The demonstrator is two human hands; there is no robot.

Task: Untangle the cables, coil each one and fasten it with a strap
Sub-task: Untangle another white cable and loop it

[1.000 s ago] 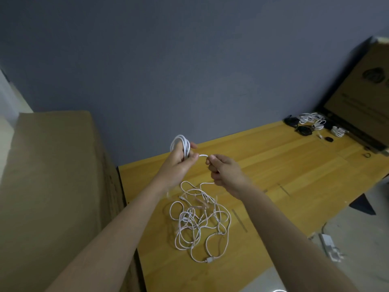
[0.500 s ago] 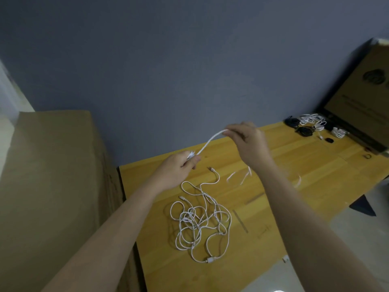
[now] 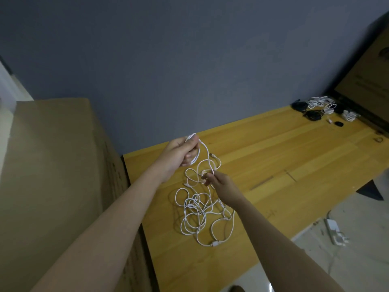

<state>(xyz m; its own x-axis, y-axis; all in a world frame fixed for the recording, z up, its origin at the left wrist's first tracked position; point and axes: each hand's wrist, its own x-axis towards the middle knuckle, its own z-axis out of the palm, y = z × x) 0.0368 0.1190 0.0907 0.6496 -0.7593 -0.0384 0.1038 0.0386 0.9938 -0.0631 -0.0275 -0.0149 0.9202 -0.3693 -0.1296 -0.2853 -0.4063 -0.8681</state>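
Observation:
A tangle of thin white cables point(image 3: 202, 213) lies on the wooden table point(image 3: 273, 165) near its left end. My left hand point(image 3: 179, 153) is raised above the table and grips a small coil of white cable point(image 3: 194, 149), with loops showing above and below the fingers. One strand runs down from that coil toward my right hand point(image 3: 219, 183), which pinches the cable low over the tangle. A white plug point(image 3: 214, 243) sits at the pile's near edge. I see no strap near the hands.
Bundled white and black cables point(image 3: 320, 107) lie at the table's far right, with a small black item point(image 3: 339, 123) and a ring point(image 3: 379, 140). Cardboard boxes stand at left point(image 3: 52, 165) and far right point(image 3: 368, 81). A white power strip point(image 3: 335, 231) lies on the floor.
My right hand, which had pulled a strand up and to the right, has dropped back down to the tangle and pinches the cable there. My left hand still holds the coil.

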